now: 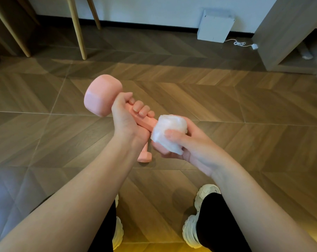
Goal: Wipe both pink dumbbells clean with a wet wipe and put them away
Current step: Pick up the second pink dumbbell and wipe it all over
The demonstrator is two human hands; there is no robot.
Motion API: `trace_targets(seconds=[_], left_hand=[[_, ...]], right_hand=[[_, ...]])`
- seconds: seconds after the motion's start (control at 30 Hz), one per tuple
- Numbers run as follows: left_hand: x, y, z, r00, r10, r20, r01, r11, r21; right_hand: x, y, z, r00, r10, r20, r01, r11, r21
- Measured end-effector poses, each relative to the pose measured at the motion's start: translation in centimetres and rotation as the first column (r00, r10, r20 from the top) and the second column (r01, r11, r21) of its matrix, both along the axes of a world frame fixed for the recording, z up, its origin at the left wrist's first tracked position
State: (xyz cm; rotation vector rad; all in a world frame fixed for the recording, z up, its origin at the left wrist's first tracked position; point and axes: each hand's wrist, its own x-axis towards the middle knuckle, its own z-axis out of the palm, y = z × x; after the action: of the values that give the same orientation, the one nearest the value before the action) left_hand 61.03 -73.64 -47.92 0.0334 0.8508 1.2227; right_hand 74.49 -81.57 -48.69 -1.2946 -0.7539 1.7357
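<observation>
In right grip point(187, 145), wipe point(170, 129) round dumbbell point(103, 95)

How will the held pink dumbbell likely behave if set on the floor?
Probably rigid and fairly heavy: the left hand wraps round the dumbbell handle. Its head looks flat-sided, so it likely won't roll. The wipe may leave it slightly slippery.

Bare floor point(226, 106) lies open ahead and to both sides. Just beneath my left hand point(125, 120) the second dumbbell point(144, 158) sits on the floor, mostly hidden by my wrist. Far left, wooden legs point(80, 33) stand near the wall. A white box point(215, 26) and a cable point(239, 43) lie ahead right, beside a cabinet point(281, 33). My shoes point(192, 231) flank the near floor.
</observation>
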Motion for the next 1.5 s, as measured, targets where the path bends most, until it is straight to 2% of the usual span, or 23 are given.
trace_targets(seconds=[0.1,0.17,0.23,0.3,0.43,0.53,0.67,0.73,0.83,1.0,1.07,1.17,1.23,1.3,1.43,1.5], left_hand=[[0.3,-0.2,0.1,1.0,-0.017,-0.026,0.017,1.0,0.01],[0.3,0.0,0.2,1.0,-0.013,-0.013,0.013,1.0,0.008],[0.1,0.2,0.2,1.0,-0.004,0.014,0.004,1.0,-0.006],[-0.1,0.3,0.0,1.0,0.005,0.031,-0.004,1.0,-0.017],[-0.1,0.2,0.0,1.0,-0.001,0.011,0.001,1.0,-0.004],[0.3,0.0,0.4,1.0,0.014,-0.003,-0.015,1.0,-0.008],[0.6,0.0,0.2,0.998,0.056,-0.014,-0.057,0.997,-0.044],[0.4,0.0,0.1,0.998,0.06,-0.006,-0.06,0.997,-0.058],[0.1,0.2,0.3,0.997,0.077,0.016,-0.076,0.996,-0.042],[-0.6,0.3,0.5,0.993,0.09,0.077,-0.089,0.996,-0.009],[-0.6,0.2,0.4,0.995,0.069,0.075,-0.069,0.998,-0.002],[0.0,-0.1,0.3,0.999,0.019,0.037,-0.019,1.0,0.019],[0.4,-0.3,0.3,1.0,0.002,0.023,-0.002,1.0,0.025],[0.6,-0.3,0.3,0.999,-0.001,0.035,0.0,0.999,0.034],[0.5,-0.1,0.3,0.997,0.01,0.071,-0.014,0.998,0.055],[0.5,-0.2,0.2,0.997,0.01,0.079,-0.014,0.998,0.055]], right_hand=[[-0.8,0.2,-0.1,0.995,-0.051,0.085,0.054,0.998,-0.036],[-0.3,0.4,0.2,0.999,-0.045,0.026,0.046,0.998,-0.051],[0.5,0.4,0.4,0.998,0.028,-0.058,-0.03,0.999,-0.02],[0.9,0.2,0.4,0.996,0.065,-0.068,-0.065,0.998,0.009],[-0.3,0.1,0.0,0.997,0.008,0.071,-0.01,1.0,0.029],[-0.6,0.3,-0.2,0.994,-0.052,0.094,0.047,0.997,0.055],[-0.3,0.2,0.1,0.963,-0.077,0.259,0.034,0.985,0.168],[-0.6,0.2,-0.1,0.956,-0.102,0.275,0.048,0.98,0.195],[-0.7,0.5,0.0,0.969,-0.095,0.228,0.06,0.986,0.157],[0.9,0.8,0.9,0.996,0.068,-0.058,-0.061,0.992,0.108],[0.7,0.7,0.8,0.997,0.061,-0.043,-0.056,0.993,0.1],[-0.2,0.8,0.1,0.996,0.006,0.09,-0.012,0.998,0.063],[-0.1,0.9,0.2,0.992,-0.022,0.125,0.017,0.999,0.044],[0.7,0.9,0.6,0.998,-0.006,0.063,0.005,1.0,0.021],[2.1,0.6,1.2,0.981,0.141,-0.13,-0.146,0.989,-0.032],[1.9,0.4,1.1,0.983,0.126,-0.134,-0.13,0.991,-0.026]])
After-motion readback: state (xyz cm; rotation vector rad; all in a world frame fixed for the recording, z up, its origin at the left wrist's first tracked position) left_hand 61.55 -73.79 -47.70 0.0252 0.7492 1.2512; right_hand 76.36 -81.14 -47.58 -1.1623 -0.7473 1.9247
